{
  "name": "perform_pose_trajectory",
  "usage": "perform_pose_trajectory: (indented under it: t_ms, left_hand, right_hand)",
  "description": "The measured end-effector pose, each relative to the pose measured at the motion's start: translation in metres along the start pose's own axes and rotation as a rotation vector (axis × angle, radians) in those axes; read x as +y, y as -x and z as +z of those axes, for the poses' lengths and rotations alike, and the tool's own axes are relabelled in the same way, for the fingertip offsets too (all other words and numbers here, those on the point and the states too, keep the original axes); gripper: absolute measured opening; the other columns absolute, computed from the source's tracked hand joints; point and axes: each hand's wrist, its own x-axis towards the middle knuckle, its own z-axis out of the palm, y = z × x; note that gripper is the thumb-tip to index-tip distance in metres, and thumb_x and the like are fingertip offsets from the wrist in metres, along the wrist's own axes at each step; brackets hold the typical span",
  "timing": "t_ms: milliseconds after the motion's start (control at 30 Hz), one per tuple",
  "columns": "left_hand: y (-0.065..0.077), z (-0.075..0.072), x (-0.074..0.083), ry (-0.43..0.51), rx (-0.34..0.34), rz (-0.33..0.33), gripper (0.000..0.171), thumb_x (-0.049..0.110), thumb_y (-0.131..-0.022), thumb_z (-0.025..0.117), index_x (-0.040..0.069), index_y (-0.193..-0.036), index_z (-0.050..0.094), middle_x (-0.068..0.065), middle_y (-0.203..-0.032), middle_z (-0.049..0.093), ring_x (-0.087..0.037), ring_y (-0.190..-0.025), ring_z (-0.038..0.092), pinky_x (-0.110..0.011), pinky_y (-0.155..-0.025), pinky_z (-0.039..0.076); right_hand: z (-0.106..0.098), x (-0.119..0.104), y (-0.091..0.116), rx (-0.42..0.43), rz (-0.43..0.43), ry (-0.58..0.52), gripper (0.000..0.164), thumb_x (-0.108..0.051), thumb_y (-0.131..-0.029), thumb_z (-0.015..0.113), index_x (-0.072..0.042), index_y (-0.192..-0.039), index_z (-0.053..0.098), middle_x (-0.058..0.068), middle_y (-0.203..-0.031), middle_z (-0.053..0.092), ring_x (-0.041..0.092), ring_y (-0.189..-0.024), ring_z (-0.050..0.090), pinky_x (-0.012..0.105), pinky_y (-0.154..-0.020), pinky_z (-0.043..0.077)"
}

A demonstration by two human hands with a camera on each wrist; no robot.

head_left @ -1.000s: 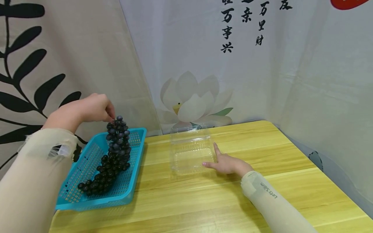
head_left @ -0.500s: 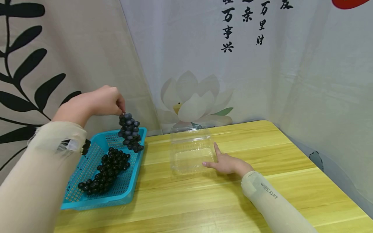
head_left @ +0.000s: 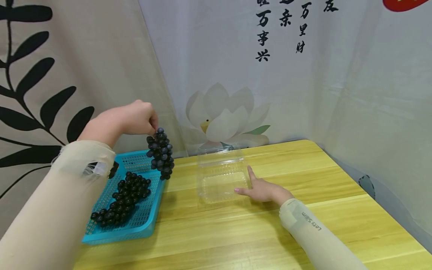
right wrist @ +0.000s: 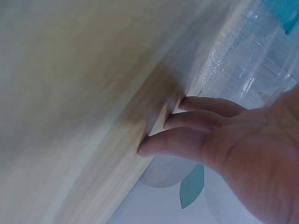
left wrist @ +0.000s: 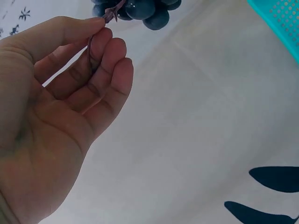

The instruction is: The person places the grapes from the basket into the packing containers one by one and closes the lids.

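Observation:
A bunch of dark grapes (head_left: 161,153) hangs in the air over the right rim of the blue basket (head_left: 148,225). My left hand (head_left: 138,118) pinches its stem; in the left wrist view the thumb and index finger meet on the brownish stem (left wrist: 111,14). Inside the basket lies another bunch of black grapes (head_left: 125,198). My right hand (head_left: 264,189) is at the right side of a clear plastic box (head_left: 221,183), thumb and index finger spread along its wall. In the right wrist view, the other fingertips (right wrist: 147,147) rest on the wooden tabletop.
The clear box stands with its lid (head_left: 219,152) raised at the back, near the table's far edge. Wooden table (head_left: 209,240) surface lies between basket and box. Printed curtains (head_left: 357,93) hang behind the table, and a black cable (head_left: 23,180) runs at the left.
My left hand has lifted one bunch of grapes up off the other and carried it to the right, to above the basket's right rim. My right hand and the clear box have stayed put.

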Motion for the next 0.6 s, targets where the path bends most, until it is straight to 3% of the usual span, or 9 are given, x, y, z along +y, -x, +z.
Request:
perform_pose_trajectory:
  t_ms: [67,267,333,500,600]
  left_hand:
    - [-0.002,0.001,0.005,-0.003,-0.004,0.007,0.016,0.000,-0.084,0.065,0.010,-0.074,0.072,0.001,-0.071,0.061,-0.016,-0.064,0.043,-0.034,-0.064,0.040]
    - [-0.009,0.002,0.017,-0.011,-0.017,0.023,0.019,-0.001,-0.083,0.064,0.012,-0.070,0.069,0.001,-0.068,0.057,-0.015,-0.065,0.042,-0.033,-0.065,0.040]
    - [-0.010,0.003,0.020,-0.009,-0.020,0.026,0.022,-0.002,-0.083,0.062,0.013,-0.067,0.066,0.002,-0.065,0.053,-0.015,-0.064,0.039,-0.032,-0.063,0.037]
    - [-0.015,0.005,0.029,-0.004,-0.025,0.049,0.033,-0.005,-0.083,0.059,0.017,-0.060,0.052,0.004,-0.061,0.033,-0.014,-0.061,0.025,-0.031,-0.060,0.028]
    - [-0.020,0.007,0.033,-0.022,-0.021,0.067,0.035,-0.005,-0.085,0.058,0.018,-0.060,0.049,0.004,-0.062,0.031,-0.015,-0.062,0.025,-0.032,-0.062,0.028]
  right_hand:
    - [0.000,0.000,-0.001,0.003,-0.002,0.004,0.126,-0.082,-0.095,0.053,-0.015,-0.167,-0.025,0.032,-0.145,0.062,0.032,-0.123,0.070,0.058,-0.122,0.043]
    - [0.000,0.001,-0.001,0.005,-0.001,0.009,0.124,-0.081,-0.096,0.052,-0.015,-0.167,-0.025,0.031,-0.147,0.061,0.031,-0.124,0.069,0.057,-0.123,0.043]
    - [0.000,0.001,-0.001,0.006,-0.002,0.007,0.124,-0.081,-0.096,0.052,-0.015,-0.167,-0.025,0.031,-0.150,0.058,0.034,-0.131,0.066,0.058,-0.124,0.041]
    - [-0.001,0.000,0.000,0.002,0.001,0.001,0.126,-0.083,-0.094,0.052,-0.016,-0.167,-0.025,0.032,-0.146,0.062,0.031,-0.123,0.070,0.057,-0.123,0.043]
    - [-0.001,-0.001,0.000,0.004,0.001,0.001,0.126,-0.083,-0.094,0.052,-0.015,-0.167,-0.025,0.032,-0.146,0.062,0.031,-0.122,0.070,0.057,-0.123,0.043]
